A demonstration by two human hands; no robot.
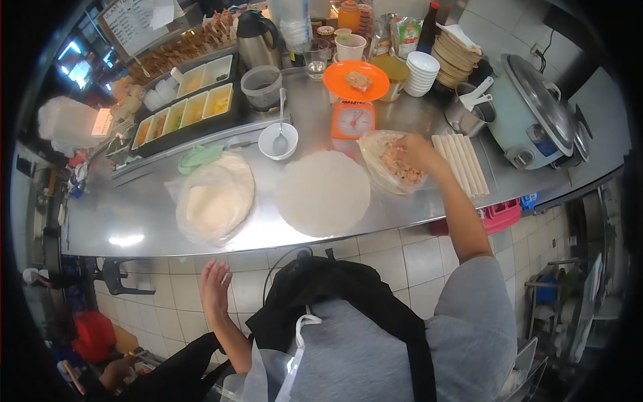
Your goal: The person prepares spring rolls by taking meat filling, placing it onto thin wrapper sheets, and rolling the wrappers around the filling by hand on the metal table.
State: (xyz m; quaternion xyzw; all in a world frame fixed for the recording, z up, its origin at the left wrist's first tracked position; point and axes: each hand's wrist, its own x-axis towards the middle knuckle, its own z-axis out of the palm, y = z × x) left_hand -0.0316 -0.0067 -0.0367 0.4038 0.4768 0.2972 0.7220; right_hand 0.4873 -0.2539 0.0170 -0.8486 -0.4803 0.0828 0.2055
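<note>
My right hand [418, 155] reaches down into an open clear plastic bag of minced filling [402, 169], its fingers curled into the pinkish mix and partly hidden. Just right of the bag lies a row of several pale, thin rolls [462, 164]. A large round white wrapper sheet [323, 194] is spread flat near the table's front edge. To its left, more round wrappers sit in a plastic bag [214, 201]. My left hand [216, 285] hangs in front of the table edge, holding nothing, with its fingers loosely stretched out.
An orange scale [353, 120] carries an orange plate [338, 84] with a lump of filling. Nearby are a white bowl [269, 149] with a spoon, a topping tray [184, 117], a steel jug [258, 43], a metal pot [462, 120] and a large cooker [536, 107]. Someone's arm shows lower left.
</note>
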